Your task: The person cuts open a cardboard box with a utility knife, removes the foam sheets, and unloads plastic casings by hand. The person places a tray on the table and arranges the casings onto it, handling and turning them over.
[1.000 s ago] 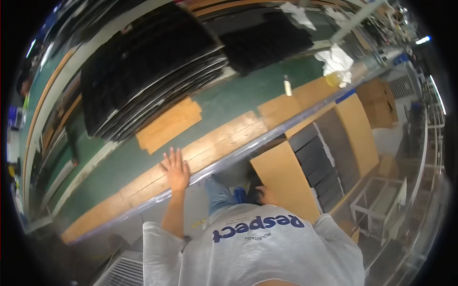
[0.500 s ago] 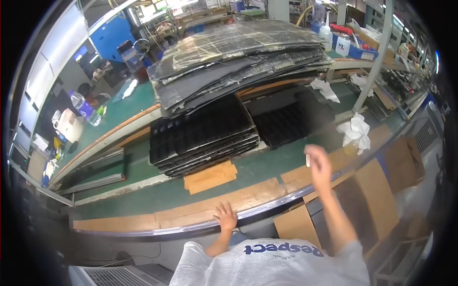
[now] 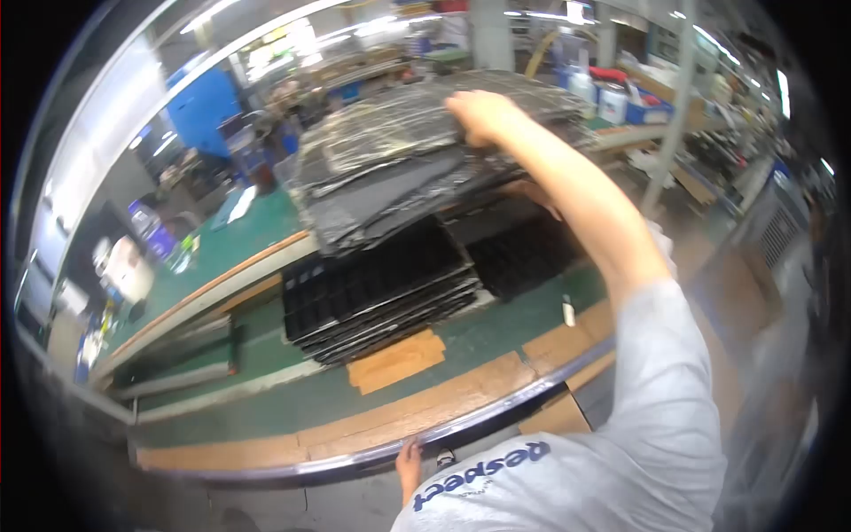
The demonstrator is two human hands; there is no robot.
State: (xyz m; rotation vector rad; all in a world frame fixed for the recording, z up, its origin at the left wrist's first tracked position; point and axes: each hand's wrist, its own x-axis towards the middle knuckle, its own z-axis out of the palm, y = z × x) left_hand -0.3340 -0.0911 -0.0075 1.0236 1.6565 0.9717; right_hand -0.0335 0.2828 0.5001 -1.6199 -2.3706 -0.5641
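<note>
My right hand (image 3: 483, 117) reaches up to the front of a plastic-wrapped stack of dark sheets (image 3: 381, 129). Its fingers are bent together at the top sheets, and what lies between them is hidden. My left hand (image 3: 409, 463) rests by the front edge of the green bench (image 3: 266, 403), fingers apart and holding nothing. Under the wrapped stack, a lower pile of black trays (image 3: 377, 288) sits beside more black trays (image 3: 523, 253). A blurred skin-coloured shape shows below my right forearm; I cannot tell what it is.
Brown card strips (image 3: 399, 408) line the bench's front edge. A small white-labelled bottle (image 3: 568, 310) stands near them. A metal post (image 3: 678, 106) rises at the right. At the left are a purple-labelled bottle (image 3: 152, 230) and a white container (image 3: 129, 270). White bottles stand behind the stack.
My right hand has moved up and left from above the bench's right part to the wrapped stack. My left hand has slid down to the bench edge. The view has shifted slightly.
</note>
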